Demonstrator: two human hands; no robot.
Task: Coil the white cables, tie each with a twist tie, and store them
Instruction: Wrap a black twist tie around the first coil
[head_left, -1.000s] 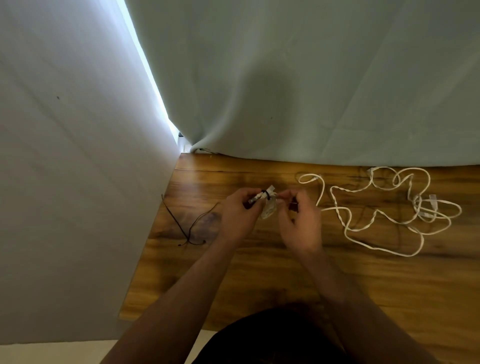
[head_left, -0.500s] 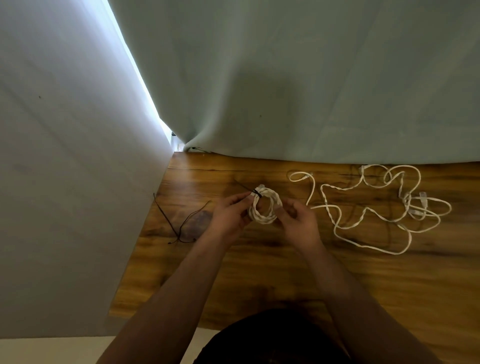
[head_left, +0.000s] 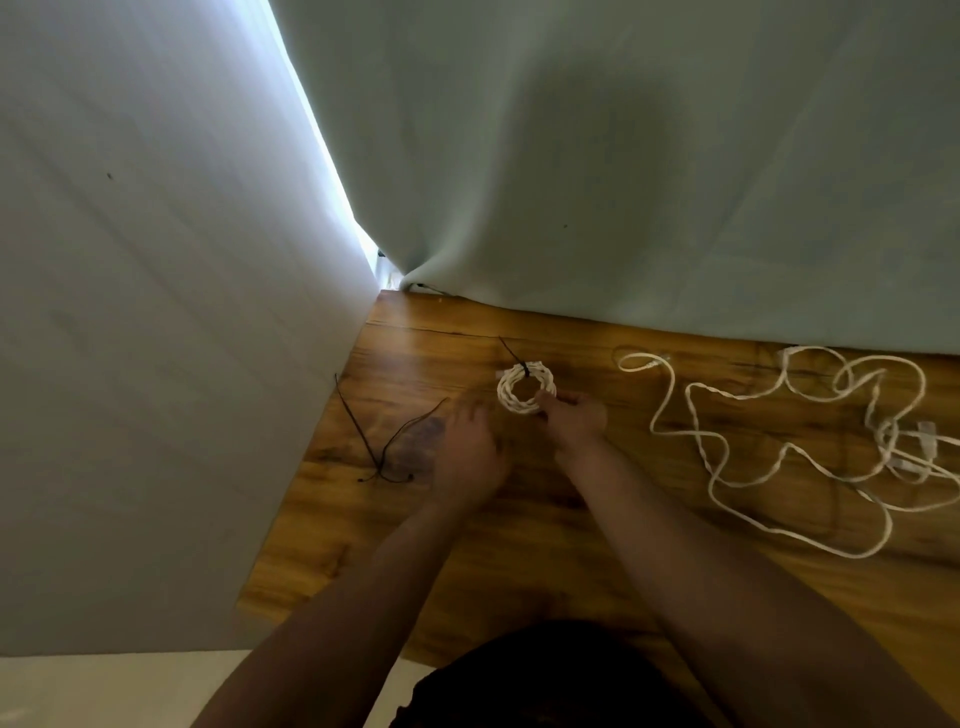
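Observation:
A small white coiled cable (head_left: 525, 388) lies just above my hands, bound at its top by a black twist tie (head_left: 522, 366) whose end sticks out up and left. My right hand (head_left: 574, 421) pinches the coil's lower right edge. My left hand (head_left: 470, 454) is blurred, apart from the coil to its lower left, with relaxed fingers holding nothing. A long loose white cable (head_left: 789, 441) sprawls over the wooden table (head_left: 519, 545) at the right.
Loose black twist ties (head_left: 387, 447) lie on the table at the left, close to a pale wall (head_left: 156, 364). A light curtain (head_left: 623, 182) hangs along the table's far edge. The table's near left corner is by my left forearm.
My left hand has let go of the coil and pulled back toward the lower left. The right hand now holds the tied coil alone, flat-on to the camera.

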